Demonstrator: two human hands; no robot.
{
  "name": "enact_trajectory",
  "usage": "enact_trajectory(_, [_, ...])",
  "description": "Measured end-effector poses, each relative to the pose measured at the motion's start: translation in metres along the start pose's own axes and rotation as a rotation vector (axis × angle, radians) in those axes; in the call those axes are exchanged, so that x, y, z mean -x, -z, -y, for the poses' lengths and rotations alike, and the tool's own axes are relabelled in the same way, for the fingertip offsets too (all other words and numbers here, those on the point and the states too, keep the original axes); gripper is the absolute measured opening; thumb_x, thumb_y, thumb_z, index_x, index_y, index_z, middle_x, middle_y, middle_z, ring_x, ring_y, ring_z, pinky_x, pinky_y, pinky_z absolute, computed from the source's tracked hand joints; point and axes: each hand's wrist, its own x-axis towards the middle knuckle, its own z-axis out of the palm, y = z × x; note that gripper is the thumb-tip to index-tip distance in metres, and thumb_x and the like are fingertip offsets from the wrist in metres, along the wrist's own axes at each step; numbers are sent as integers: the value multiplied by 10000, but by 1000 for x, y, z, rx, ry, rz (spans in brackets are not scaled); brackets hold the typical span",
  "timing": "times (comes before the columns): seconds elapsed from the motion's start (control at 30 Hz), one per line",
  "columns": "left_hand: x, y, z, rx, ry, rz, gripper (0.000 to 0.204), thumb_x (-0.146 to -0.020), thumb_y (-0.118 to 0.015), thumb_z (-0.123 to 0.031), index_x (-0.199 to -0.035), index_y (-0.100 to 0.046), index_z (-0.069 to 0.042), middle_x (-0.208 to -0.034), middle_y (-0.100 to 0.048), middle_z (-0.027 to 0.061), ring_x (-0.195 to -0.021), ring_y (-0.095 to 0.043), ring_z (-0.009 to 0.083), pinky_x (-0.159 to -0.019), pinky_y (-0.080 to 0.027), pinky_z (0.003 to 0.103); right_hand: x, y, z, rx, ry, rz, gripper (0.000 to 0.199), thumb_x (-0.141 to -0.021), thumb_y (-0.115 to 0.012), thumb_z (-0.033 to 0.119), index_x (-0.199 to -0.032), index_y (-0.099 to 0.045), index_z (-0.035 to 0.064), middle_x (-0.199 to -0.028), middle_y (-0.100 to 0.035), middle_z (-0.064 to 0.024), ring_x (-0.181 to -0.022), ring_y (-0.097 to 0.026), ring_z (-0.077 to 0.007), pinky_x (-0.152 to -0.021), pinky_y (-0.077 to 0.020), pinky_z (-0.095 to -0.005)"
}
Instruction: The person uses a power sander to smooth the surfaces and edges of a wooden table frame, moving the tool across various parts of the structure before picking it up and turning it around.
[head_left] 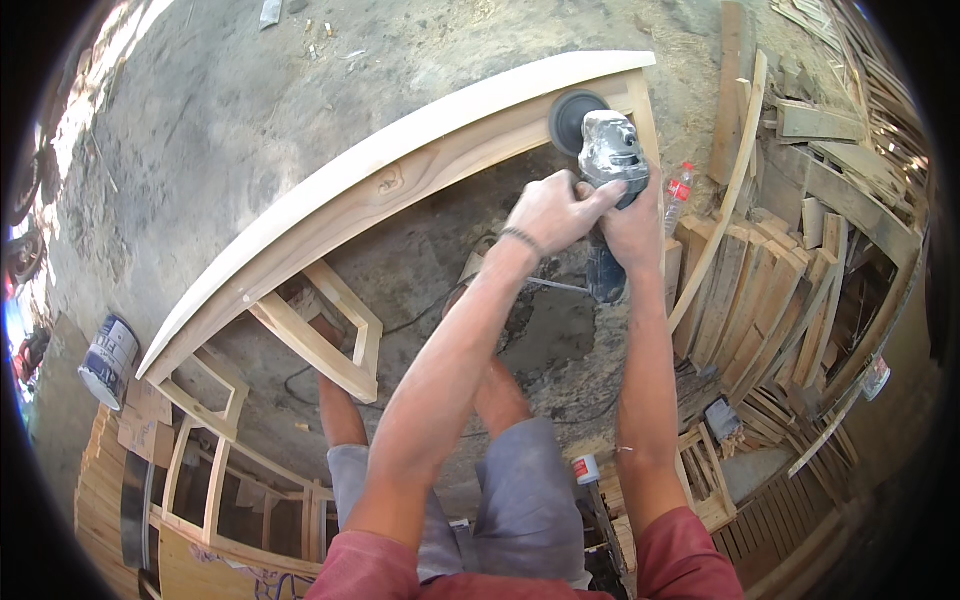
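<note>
Both my arms reach forward to a dusty angle grinder (612, 150) with a round dark disc (577, 120). My left hand (553, 212) is closed at the near side of the grinder's head, thumb pressed toward it. My right hand (634, 230) wraps around the tool's body, whose dark lower end (605, 272) hangs below the fingers. The disc lies at the inner face of a long wooden rail (400, 180), close to its right end; whether it touches cannot be made out. A pale curved board (400, 128) caps the rail.
Wooden brackets (325, 350) stick out from the rail toward my legs. A red-labelled plastic bottle (678, 187) stands right of the frame, beside stacked planks (750, 300). A paint can (108, 362) lies at the left. Another wooden frame (210, 490) sits lower left. A cord (410, 320) crosses the ground.
</note>
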Motion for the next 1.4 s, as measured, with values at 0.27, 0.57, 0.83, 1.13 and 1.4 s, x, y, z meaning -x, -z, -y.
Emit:
enact_trajectory(0.27, [88,156,100,-312,-239,-1069,335,-1038,-504,-279,-996,-697,-8,-887,-721,125,-873,-678,221,-806,-545,395,26,-14,25,59,147,200,891,-757,-865,440,-1419,-365,115,-1017,-730,-278,-910,-741,-466,-770,-610,-526])
enact_trajectory(0.57, [49,205,143,-728,281,-658,561,-1014,-324,-456,-1166,-751,-124,-1266,-701,166,-1186,-638,403,-1017,-475,472,35,-28,34,163,233,338,915,-739,-853,446,-1446,-371,122,-979,-714,-255,-843,-735,-457,-731,-605,-538])
enact_trajectory(0.83, [57,222,160,-877,148,-527,558,-1087,-262,-413,-1177,-732,-126,-1253,-708,164,-1191,-635,374,-1006,-470,445,1,2,9,102,240,211,913,-733,-872,426,-1424,-348,138,-950,-724,-253,-858,-729,-463,-728,-598,-519])
enact_trajectory(1.13, [58,229,156,-904,166,-434,529,-1047,-280,-346,-1237,-702,-89,-1303,-682,185,-1226,-616,380,-1059,-458,446,-29,31,-14,85,221,132,922,-730,-877,457,-1432,-383,122,-942,-733,-248,-898,-726,-461,-763,-583,-516])
enact_trajectory(1.4, [58,223,148,-866,145,-442,491,-1037,-311,-315,-1230,-698,-84,-1271,-689,196,-1210,-619,387,-1046,-463,445,-49,55,-28,100,180,125,938,-736,-871,481,-1450,-391,108,-1032,-732,-267,-971,-715,-473,-828,-575,-515])
